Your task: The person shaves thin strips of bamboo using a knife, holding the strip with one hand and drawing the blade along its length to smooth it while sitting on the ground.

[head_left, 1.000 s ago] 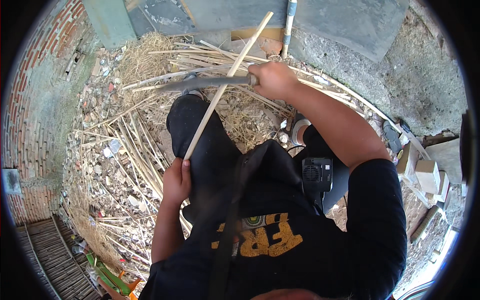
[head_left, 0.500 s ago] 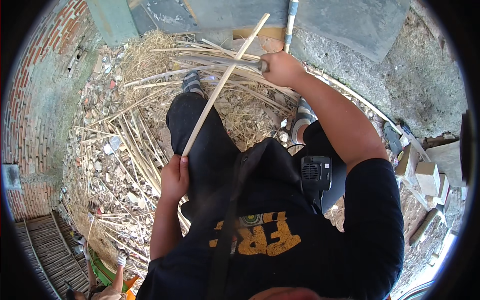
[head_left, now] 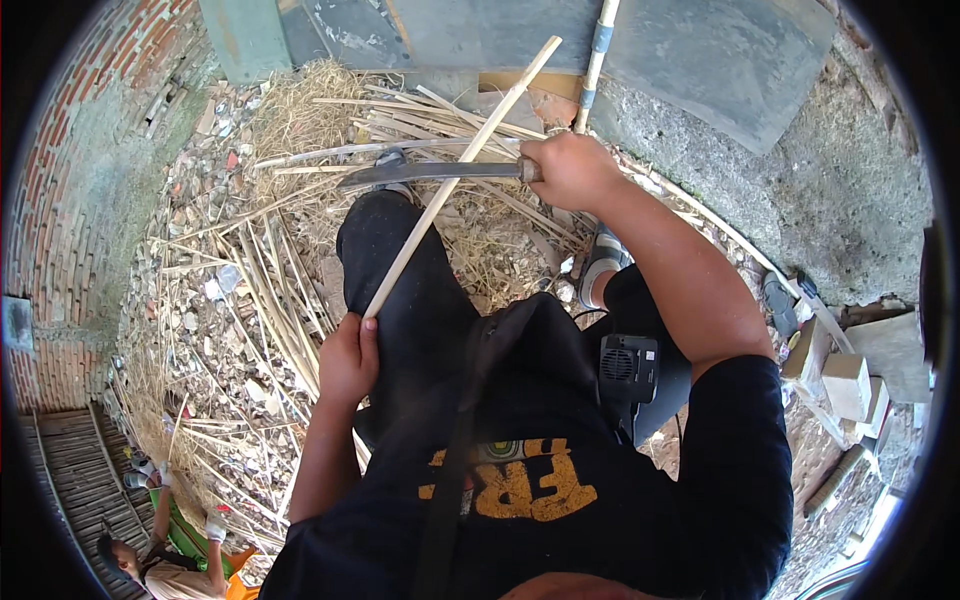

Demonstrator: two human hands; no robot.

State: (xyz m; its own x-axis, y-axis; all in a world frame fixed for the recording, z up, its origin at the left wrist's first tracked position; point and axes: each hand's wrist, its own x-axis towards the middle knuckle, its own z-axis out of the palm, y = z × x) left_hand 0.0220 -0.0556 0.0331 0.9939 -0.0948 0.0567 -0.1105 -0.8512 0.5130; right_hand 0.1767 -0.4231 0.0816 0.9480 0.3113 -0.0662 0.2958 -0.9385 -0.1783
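My left hand [head_left: 348, 358] is closed round the near end of a pale bamboo strip [head_left: 424, 228], its thumb along the top. The strip slants away to the upper right, passing over my bent left knee. My right hand [head_left: 572, 172] grips the handle of a machete [head_left: 430, 172]. Its dark, long blade points left and crosses the strip beyond my knee; whether the edge touches the strip I cannot tell. Dry shavings [head_left: 480, 262] litter the ground between my feet.
Split bamboo strips [head_left: 440, 118] lie in a heap beyond my feet, and more [head_left: 268, 285] lie to the left on rubble. A striped pole [head_left: 596, 65] leans at the far wall. Blocks [head_left: 848, 385] stand at right. Another person [head_left: 170, 570] works at the lower left.
The machete has come nearer to me along the strip, its blade now showing its flat side. The left hand keeps its hold on the strip. The view has shifted slightly.
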